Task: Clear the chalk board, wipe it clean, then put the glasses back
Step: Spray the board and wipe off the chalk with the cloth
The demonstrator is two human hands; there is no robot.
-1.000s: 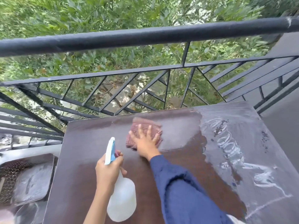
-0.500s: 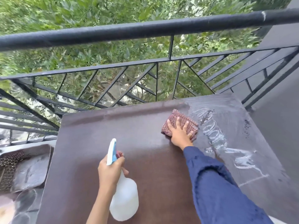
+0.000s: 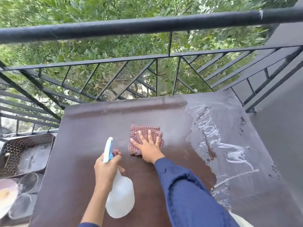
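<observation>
Head view: the chalk board (image 3: 91, 131) fills the lower middle of the frame, wet and probably slick, with unwiped chalk scrawl (image 3: 211, 133) on its right side. The right hand (image 3: 148, 148) lies flat, fingers spread, pressing a soft checked cloth (image 3: 144, 130) mid-board. The left hand (image 3: 105, 167) is wrapped round the spray bottle (image 3: 120, 197) neck. The glasses (image 3: 27, 182), lower left, look fragile, so grab them by the sides. They're hazy and partly cut off, I think.

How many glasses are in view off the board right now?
2. The first glass sits left of the chalk board, just nearer than the perforated tray; the second glass is nearer the camera still. Others may be hidden under the board or out of frame.
</observation>
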